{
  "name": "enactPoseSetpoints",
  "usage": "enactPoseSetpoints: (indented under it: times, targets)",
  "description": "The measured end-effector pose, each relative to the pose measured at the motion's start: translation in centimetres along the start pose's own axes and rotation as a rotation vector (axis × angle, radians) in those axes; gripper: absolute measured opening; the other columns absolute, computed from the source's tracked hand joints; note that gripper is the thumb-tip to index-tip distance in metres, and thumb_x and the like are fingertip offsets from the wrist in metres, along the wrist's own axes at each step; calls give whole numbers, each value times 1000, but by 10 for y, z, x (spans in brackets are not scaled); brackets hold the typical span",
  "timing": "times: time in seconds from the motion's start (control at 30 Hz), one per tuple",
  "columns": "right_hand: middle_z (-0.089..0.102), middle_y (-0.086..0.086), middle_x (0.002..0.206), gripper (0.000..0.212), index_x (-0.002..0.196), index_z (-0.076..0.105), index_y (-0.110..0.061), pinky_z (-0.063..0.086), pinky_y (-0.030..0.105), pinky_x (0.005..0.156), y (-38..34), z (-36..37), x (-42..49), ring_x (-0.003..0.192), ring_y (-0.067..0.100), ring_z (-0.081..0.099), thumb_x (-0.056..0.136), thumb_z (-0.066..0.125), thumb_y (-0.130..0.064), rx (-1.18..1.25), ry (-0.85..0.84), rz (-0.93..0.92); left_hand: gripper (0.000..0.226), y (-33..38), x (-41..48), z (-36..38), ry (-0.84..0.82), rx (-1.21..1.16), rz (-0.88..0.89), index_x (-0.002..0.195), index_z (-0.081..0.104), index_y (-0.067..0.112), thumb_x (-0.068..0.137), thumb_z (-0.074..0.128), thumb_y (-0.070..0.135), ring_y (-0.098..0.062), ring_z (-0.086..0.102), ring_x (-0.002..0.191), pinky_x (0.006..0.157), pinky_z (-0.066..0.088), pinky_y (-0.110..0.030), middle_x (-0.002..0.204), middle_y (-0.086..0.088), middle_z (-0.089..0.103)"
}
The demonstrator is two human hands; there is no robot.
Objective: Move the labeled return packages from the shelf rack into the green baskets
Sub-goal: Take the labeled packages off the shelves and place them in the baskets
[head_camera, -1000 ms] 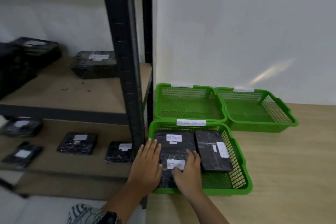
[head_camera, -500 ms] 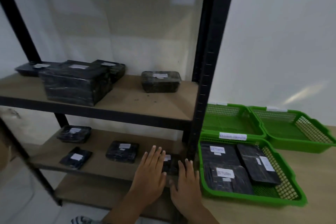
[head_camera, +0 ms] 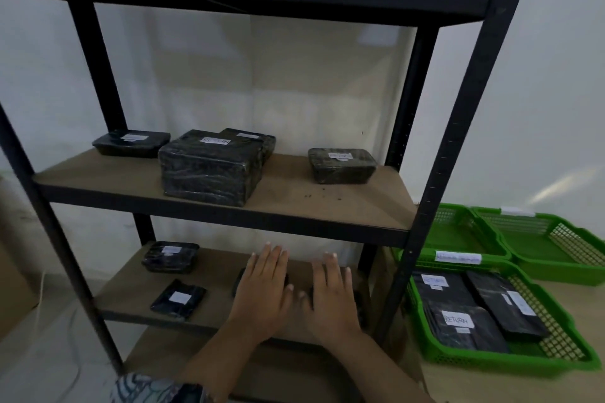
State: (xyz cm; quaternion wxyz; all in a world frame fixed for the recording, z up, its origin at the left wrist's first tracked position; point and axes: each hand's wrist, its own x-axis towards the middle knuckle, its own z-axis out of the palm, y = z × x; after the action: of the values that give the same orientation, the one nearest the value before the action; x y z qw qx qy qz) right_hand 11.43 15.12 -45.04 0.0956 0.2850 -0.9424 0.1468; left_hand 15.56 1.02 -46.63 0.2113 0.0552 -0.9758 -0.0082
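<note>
My left hand (head_camera: pixel 263 291) and my right hand (head_camera: pixel 330 296) hover flat, fingers apart, over the lower shelf (head_camera: pixel 131 291) of the black rack. Each covers a black wrapped package, mostly hidden; an edge shows at the left hand's side (head_camera: pixel 238 281). Two more labelled packages (head_camera: pixel 170 257) (head_camera: pixel 178 299) lie to the left on that shelf. The middle shelf holds a large "RETURN" package (head_camera: pixel 209 167), a flat one (head_camera: pixel 131 142) and a small one (head_camera: pixel 342 165). The near green basket (head_camera: pixel 491 361) on the right holds three packages, one labelled "RETURN" (head_camera: pixel 458 321).
Two more green baskets (head_camera: pixel 458 235) (head_camera: pixel 563 258) stand behind the near one on the wooden floor. The rack's black front post (head_camera: pixel 435 193) stands between the shelves and the baskets. A cardboard box (head_camera: pixel 13 285) sits at the far left.
Both hands have left the near basket, where a package stays, and moved left to the lower shelf. The view has swung left and up onto the rack.
</note>
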Motion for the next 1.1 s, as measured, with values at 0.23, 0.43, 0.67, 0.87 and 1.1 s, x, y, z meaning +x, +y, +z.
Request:
enactPoseSetpoints:
  times: [0.23, 0.43, 0.67, 0.87, 1.1]
  targets:
    - [2, 8, 161, 65, 152, 11, -14, -14, 39, 114, 14, -38, 58, 149, 22, -7, 97, 34, -39, -15, 49, -86, 68, -3, 72, -15, 45, -89, 17, 141, 33, 3, 85, 24, 41, -28, 23, 139, 111, 14, -43, 147, -14, 35]
    - [10, 13, 160, 81, 151, 15, -13, -13, 42, 112, 43, -49, 115, 149, 26, -1, 80, 5, -49, -86, 92, -82, 67, -12, 133, -14, 80, -78, 23, 139, 36, 3, 85, 25, 40, -29, 27, 138, 109, 16, -44, 144, -16, 40]
    - [3, 8, 161, 77, 153, 10, -18, -7, 47, 116, 76, -60, 168, 149, 25, -7, 84, -2, -51, -87, 79, 62, 80, -31, 186, 3, 35, -88, 1, 147, 18, 12, 80, 4, 53, -21, 2, 143, 112, -1, -36, 155, -6, 17]
    - [8, 12, 159, 55, 150, 19, -25, 9, 54, 118, 105, -68, 221, 147, 34, -1, 99, 25, -44, -35, 126, 191, 90, -42, 186, 24, -101, -179, -73, 148, 19, 19, 72, -5, 61, -15, -1, 143, 115, 6, -41, 156, 2, 15]
    - [59, 16, 122, 54, 127, 45, -18, 47, 46, 93, 124, -77, 264, 109, 38, 56, 89, 35, -55, 228, 129, 417, 83, -42, 187, 24, -110, -165, -73, 146, 23, 26, 75, -1, 61, -14, 0, 143, 114, 11, -44, 154, 8, 19]
